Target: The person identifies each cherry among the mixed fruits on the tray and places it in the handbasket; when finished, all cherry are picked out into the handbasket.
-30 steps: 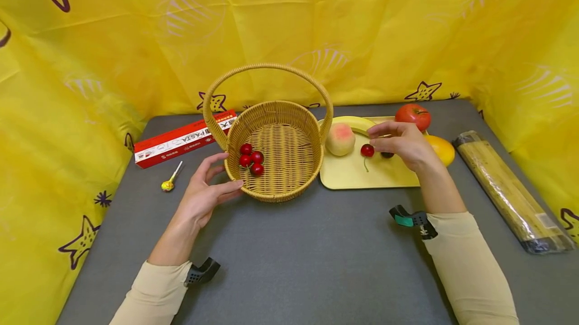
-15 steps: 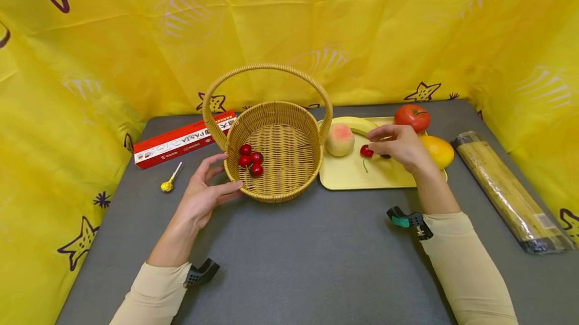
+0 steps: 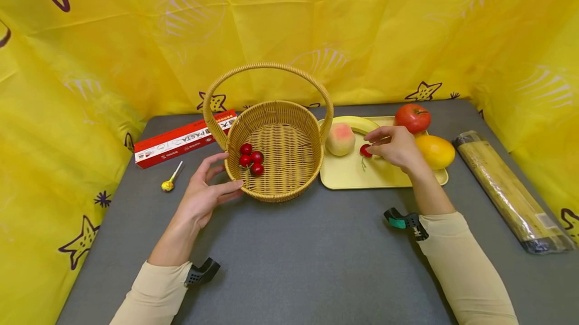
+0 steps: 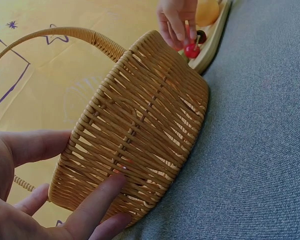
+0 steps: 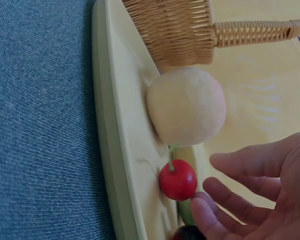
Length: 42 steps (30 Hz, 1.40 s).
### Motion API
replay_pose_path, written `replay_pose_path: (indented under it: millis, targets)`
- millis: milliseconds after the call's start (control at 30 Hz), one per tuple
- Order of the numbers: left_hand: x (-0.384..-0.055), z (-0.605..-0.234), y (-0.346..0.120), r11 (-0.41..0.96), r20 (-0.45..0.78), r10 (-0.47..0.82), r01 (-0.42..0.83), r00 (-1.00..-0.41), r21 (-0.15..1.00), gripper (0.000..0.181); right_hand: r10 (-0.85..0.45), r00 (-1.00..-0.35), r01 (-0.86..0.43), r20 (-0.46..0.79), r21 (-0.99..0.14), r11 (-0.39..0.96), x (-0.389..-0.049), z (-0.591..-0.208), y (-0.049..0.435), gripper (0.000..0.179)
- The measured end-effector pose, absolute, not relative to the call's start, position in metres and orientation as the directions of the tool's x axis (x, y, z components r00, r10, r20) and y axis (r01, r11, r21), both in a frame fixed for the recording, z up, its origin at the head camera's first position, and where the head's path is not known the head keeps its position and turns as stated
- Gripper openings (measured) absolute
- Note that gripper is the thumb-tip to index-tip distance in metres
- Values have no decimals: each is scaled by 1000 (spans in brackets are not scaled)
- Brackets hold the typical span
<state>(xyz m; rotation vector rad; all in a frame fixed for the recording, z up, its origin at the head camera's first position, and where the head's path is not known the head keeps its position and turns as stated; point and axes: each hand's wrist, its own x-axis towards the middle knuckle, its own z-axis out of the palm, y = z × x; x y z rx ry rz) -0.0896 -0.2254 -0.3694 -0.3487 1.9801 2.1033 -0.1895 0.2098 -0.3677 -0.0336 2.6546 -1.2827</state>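
Note:
In the head view my left hand point(image 3: 205, 194) rests its fairly straight fingers and thumb on the left rim and outer wall of a woven basket point(image 3: 289, 187). Several red cherries point(image 3: 257, 156) lie inside that basket. Over the yellow tray point(image 3: 344, 182), my right hand point(image 3: 395, 146) reaches beside a single red cherry point(image 3: 365, 151) with a green stem. In the right wrist view a fingertip meets the cherry point(image 5: 178, 180) or nearly does, while the other fingers stand apart. Close below it shows a dark round fruit point(image 5: 189, 233), which the right hand hides in the head view.
On the tray are a peach point(image 3: 340, 139), a banana point(image 3: 359, 124), a yellow mango point(image 3: 436, 151) and a red apple-like fruit point(image 3: 412, 118). A pasta box point(image 3: 181, 139) and lollipop point(image 3: 168, 184) lie left. A plastic-wrapped roll point(image 3: 511, 194) lies right.
My right hand has moved a little left, closer to the cherry, and now covers the dark fruit in the head view. The left hand and basket stay put.

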Motion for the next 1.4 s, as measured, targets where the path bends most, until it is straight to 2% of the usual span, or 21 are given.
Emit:
replay_pose_path:
  millis: [733, 1400]
  targets:
    - [-87, -370, -226, -45, -329, 5, -329, -944, 943, 79, -218, -958, -29, -188, -690, 723, -186, -372, 200, 32]
    - [-89, -370, -226, -49, -319, 9, -319, -948, 947, 79, -243, -954, -55, -177, -692, 719, -187, -373, 202, 26]
